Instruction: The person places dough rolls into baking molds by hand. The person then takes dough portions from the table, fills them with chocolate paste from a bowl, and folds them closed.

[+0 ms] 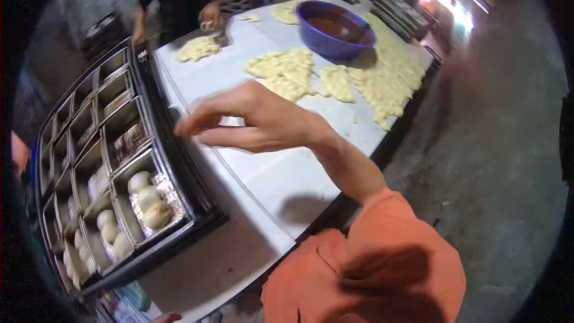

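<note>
My right hand [239, 118], with an orange sleeve behind it, hangs over the white table, beside a rack of metal loaf tins [190, 221]. Its thumb and fingers are apart, and I see nothing between them. In the nearest tin lies a row of round pale dough balls [147, 198], one browner than the others. More dough balls [110, 231] sit in neighbouring tins, while some farther tins have dark, smeared bottoms. Only a sliver of my left hand [167, 318] shows at the lower edge; its fingers are mostly hidden.
Flattened pale dough [284, 72] spreads over the white table [257, 173]. A purple basin [335, 46] with brown contents stands among it. Across the table, a person's hand [211, 15] is above another dough piece [198, 49]. Stacked dark trays [397, 15] stand at the far right corner.
</note>
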Demonstrator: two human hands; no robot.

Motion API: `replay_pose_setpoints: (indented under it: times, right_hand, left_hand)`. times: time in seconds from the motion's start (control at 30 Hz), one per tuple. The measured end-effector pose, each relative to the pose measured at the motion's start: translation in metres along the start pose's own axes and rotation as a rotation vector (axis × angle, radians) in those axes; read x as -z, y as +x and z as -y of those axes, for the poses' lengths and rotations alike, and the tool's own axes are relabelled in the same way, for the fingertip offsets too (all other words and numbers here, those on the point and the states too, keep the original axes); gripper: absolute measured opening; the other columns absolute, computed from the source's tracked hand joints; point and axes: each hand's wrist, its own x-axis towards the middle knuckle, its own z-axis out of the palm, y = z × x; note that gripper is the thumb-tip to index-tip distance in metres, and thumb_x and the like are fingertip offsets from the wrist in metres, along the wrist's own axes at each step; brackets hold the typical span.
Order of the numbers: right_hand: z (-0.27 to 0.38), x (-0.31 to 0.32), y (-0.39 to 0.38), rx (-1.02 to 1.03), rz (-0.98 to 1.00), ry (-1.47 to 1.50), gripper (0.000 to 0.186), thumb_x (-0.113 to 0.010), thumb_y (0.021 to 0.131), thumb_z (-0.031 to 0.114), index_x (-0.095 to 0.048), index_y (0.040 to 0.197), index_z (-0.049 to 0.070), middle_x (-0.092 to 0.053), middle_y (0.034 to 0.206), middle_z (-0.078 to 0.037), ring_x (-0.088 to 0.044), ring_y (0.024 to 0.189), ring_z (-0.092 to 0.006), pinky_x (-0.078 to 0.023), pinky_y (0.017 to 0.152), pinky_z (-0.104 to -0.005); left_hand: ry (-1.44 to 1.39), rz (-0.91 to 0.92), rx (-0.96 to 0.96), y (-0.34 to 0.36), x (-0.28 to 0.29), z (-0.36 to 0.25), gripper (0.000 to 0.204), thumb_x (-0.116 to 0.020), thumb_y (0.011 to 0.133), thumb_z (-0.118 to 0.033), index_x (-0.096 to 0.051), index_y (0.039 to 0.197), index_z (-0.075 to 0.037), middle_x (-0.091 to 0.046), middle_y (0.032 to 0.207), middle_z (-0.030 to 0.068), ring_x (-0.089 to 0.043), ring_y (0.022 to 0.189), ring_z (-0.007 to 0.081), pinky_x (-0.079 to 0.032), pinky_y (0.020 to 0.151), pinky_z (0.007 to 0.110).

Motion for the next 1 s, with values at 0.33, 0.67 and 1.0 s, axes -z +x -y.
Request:
replay_pose_setpoints:
  times: [0.33,0.67,1.0]
  right_hand:
    - [-0.08,0.105,-0.472,-1.232,-0.743,-0.615,0.028,-0.068,0.092,0.024,-0.067,0.108,0.002,-0.069,0.099,-0.014,-0.069,0.086,-0.0264,-0.055,0.074,-0.0373]
    - [-0.135,0.205,-0.559,-1.383,-0.827,-0.395,0.035,-0.073,0.088,0.027,-0.066,0.109,0.0,-0.065,0.099,-0.015,-0.066,0.084,-0.0296,-0.052,0.074,-0.0395]
    - [-0.155,0.214,-0.539,-1.286,-0.691,-0.303,0.037,-0.078,0.076,0.011,-0.052,0.102,0.004,-0.054,0.101,-0.016,-0.064,0.084,-0.0329,-0.053,0.071,-0.0436]
  left_hand:
    - [0.067,0.592,0.314,0.116,-0.335,-0.114,0.029,-0.066,0.089,-0.008,-0.065,0.115,0.004,-0.069,0.107,0.0144,-0.066,0.091,0.0196,-0.053,0.084,0.033]
    - [0.102,0.769,-0.14,0.17,-0.778,-0.17,0.056,-0.074,0.088,-0.019,-0.051,0.136,0.0,-0.062,0.122,0.0192,-0.066,0.105,0.0313,-0.053,0.088,0.039]
    - [0.088,0.423,-0.124,0.217,-0.907,-0.192,0.064,-0.075,0.083,-0.021,-0.043,0.133,0.002,-0.055,0.125,0.0267,-0.059,0.108,0.0391,-0.047,0.093,0.044]
